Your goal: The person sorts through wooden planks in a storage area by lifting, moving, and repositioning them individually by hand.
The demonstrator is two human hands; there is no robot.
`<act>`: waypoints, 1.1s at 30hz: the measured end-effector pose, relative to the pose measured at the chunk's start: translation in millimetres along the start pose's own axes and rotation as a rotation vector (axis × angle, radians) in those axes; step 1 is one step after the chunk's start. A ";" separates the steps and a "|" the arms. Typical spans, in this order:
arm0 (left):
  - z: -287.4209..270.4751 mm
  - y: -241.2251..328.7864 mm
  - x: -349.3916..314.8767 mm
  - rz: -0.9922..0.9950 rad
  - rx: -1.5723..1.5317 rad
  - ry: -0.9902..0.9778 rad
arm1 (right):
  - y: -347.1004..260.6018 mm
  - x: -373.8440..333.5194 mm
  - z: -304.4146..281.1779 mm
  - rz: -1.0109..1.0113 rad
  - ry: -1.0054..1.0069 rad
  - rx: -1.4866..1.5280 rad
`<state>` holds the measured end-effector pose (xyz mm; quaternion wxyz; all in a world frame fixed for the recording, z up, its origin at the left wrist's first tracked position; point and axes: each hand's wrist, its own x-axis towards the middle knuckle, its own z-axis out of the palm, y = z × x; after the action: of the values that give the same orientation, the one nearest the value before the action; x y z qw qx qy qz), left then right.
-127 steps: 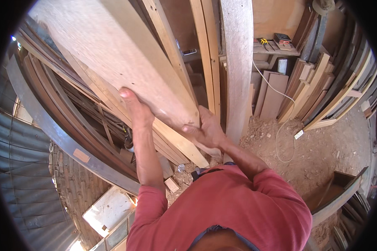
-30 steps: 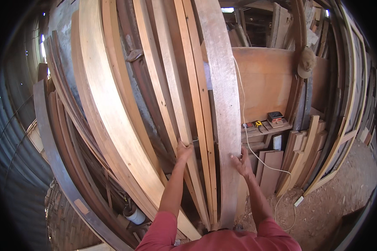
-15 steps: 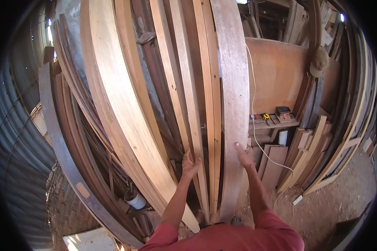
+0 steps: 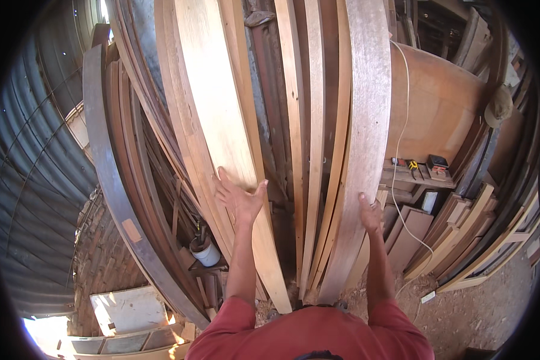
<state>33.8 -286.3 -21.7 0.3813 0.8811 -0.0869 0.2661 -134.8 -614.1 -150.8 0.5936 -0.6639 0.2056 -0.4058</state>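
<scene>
At the left, a corrugated metal wall (image 4: pixel 36 210) rises beyond a dark curved board (image 4: pixel 111 156), with a white bucket (image 4: pixel 207 255) to the right of the board and a pale panel (image 4: pixel 129 309) lower down. A shelf (image 4: pixel 404 174) at the right carries a yellow-and-black tape measure (image 4: pixel 413 167) and a dark box (image 4: pixel 438 164), below a brown sheet (image 4: pixel 435 102). A pale cord (image 4: pixel 406 120) hangs in front of the sheet, a cap (image 4: pixel 499 107) hangs farther right, and offcuts (image 4: pixel 450 234) lean above the littered floor (image 4: pixel 468 318).

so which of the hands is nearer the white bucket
Left: the left hand is above and right of the white bucket; the right hand is farther off to the right.
</scene>
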 end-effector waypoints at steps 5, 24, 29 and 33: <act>19.0 -7.5 0.0 0.036 0.132 0.097 | 16.8 -8.3 -3.5 0.000 0.020 -0.040; -47.8 -67.7 -10.1 0.047 -1.212 -0.530 | -146.7 -80.9 80.3 -0.203 -0.437 -0.059; -64.6 -78.3 -30.9 0.041 -1.379 -0.609 | -158.9 -85.8 130.6 -0.134 -0.628 0.091; -79.3 -91.1 -49.9 -0.061 -1.365 -0.636 | -189.0 -103.1 153.4 -0.220 -0.743 0.115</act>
<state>-7.9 -168.5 -60.4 0.8064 0.4854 -0.3139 -0.1250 -114.7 -401.2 4.5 0.6169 -0.7492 -0.1188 -0.2098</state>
